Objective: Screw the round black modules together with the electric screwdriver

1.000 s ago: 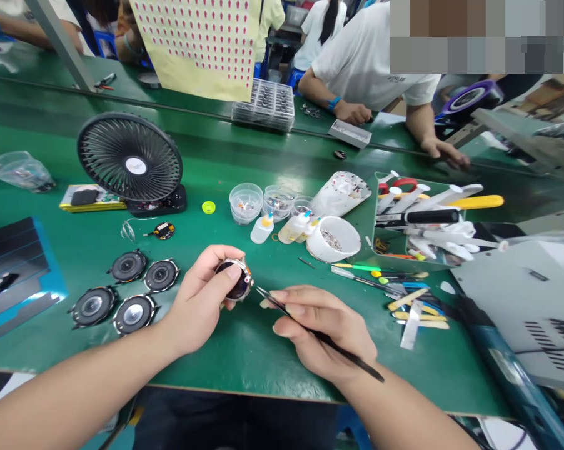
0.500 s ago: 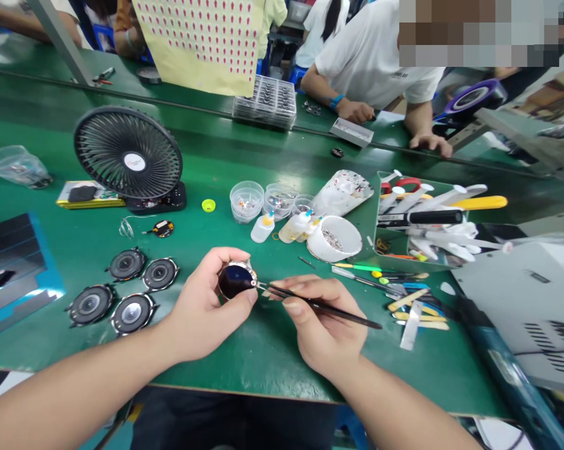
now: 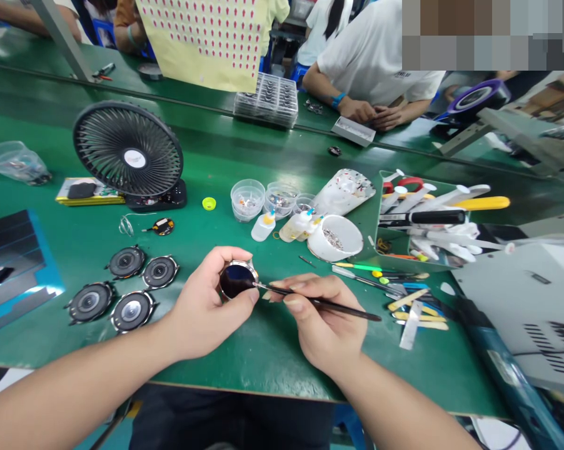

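Observation:
My left hand [image 3: 211, 309] is closed round a round watch [image 3: 237, 279] with a dark glass face and a silvery rim, its thumb along the lower edge. Pinched in my right hand [image 3: 329, 319] is a pair of dark tweezers [image 3: 342, 307], whose tips meet the watch's right side. Whether a small part sits between the tips is too fine to tell. Left of my left hand lie several round watch bodies, among them a black one [image 3: 160, 272] and one with a shiny centre [image 3: 132, 311].
A black fan [image 3: 129, 150] stands at the back left. Clear cups [image 3: 247, 201], dropper bottles [image 3: 263, 227] and a white bowl [image 3: 334, 239] sit beyond my hands. To the right are a tool bin [image 3: 394, 240] and loose picks [image 3: 411, 319]. A co-worker [image 3: 366, 69] sits opposite.
The tweezers' two arms, slightly apart before, now look pressed together at the watch's edge. Across the table, the co-worker's hands have come together. My left hand keeps its hold.

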A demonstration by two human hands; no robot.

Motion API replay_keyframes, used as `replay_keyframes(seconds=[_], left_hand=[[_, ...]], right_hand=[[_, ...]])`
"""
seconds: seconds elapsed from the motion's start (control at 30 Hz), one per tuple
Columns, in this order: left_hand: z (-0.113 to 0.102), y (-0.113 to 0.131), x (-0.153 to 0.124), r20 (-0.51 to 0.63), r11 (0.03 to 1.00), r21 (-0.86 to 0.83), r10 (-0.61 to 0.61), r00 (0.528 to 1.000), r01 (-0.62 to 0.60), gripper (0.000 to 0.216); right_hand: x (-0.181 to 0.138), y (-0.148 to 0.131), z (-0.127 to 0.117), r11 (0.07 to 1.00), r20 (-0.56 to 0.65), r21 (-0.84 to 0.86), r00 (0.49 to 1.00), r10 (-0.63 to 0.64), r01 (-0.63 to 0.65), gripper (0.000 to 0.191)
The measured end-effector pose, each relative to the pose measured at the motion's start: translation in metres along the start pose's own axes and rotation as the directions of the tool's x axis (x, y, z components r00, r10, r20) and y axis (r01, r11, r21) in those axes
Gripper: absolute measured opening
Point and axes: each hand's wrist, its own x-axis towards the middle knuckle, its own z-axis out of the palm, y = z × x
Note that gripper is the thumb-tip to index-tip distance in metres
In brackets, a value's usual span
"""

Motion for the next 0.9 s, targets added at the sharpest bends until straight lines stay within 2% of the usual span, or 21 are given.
replay_keyframes(seconds=[0.17,0.33,0.7,0.9], left_hand=[[0.000,0.002,0.000,0.022,1.000,0.016,-0.011,1.000,0.010,0.039],[-0.002,0.002,-0.001,0.058,0.999,0.040,-0.008,0.998,0.005,0.039],[-0.002,0.002,0.000,0.067,0.999,0.040,0.011,0.998,-0.014,0.032],[-0.004,0.000,-0.001,0.073,0.999,0.048,0.016,0.997,-0.020,0.028]], right_hand=[[0.006,-0.004,0.000,0.986,-0.040,0.115,0.991,0.127,-0.122,0.017],[0.010,-0.006,-0.002,0.967,-0.024,0.092,0.970,0.241,-0.238,0.026],[0.011,-0.009,-0.002,0.973,0.013,0.073,0.976,0.217,-0.217,0.024],[0.012,-0.011,0.000,0.974,0.005,0.043,0.975,0.221,-0.221,0.028]])
